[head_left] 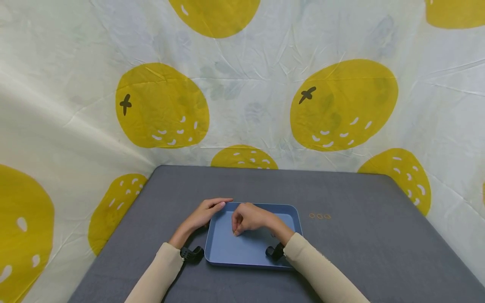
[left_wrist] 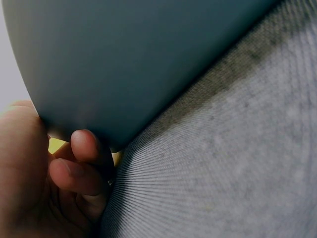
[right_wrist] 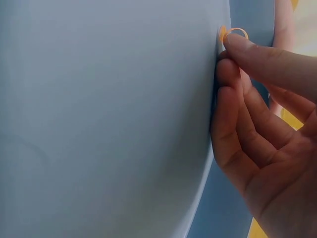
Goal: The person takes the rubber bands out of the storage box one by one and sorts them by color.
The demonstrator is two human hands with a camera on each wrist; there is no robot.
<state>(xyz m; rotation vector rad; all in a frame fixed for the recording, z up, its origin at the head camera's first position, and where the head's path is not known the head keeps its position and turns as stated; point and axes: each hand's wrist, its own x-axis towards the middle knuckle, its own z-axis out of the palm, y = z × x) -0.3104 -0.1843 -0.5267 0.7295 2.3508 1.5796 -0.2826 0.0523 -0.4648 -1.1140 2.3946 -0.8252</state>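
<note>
A shallow blue tray (head_left: pixel 250 252) lies on the grey table. My left hand (head_left: pixel 204 213) holds its far left corner, thumb along the rim and index finger stretched out over the far edge. In the left wrist view, bent fingers (left_wrist: pixel 79 176) sit against the tray's outer wall (left_wrist: pixel 124 64). Over the left half of the tray, my right hand (head_left: pixel 250 218) pinches a thin orange rubber band (right_wrist: pixel 239 30) between thumb and forefinger. Those fingertips are low, right at the tray's floor (right_wrist: pixel 99 109). The other right-hand fingers curl in below.
To the right of the tray, three similar orange rubber bands (head_left: pixel 320 216) lie in a row on the table (head_left: pixel 363 252). Behind the table hangs a pale curtain (head_left: pixel 250 101) printed with yellow fruit. A black wrist camera (head_left: pixel 192 254) sits by the tray's left side.
</note>
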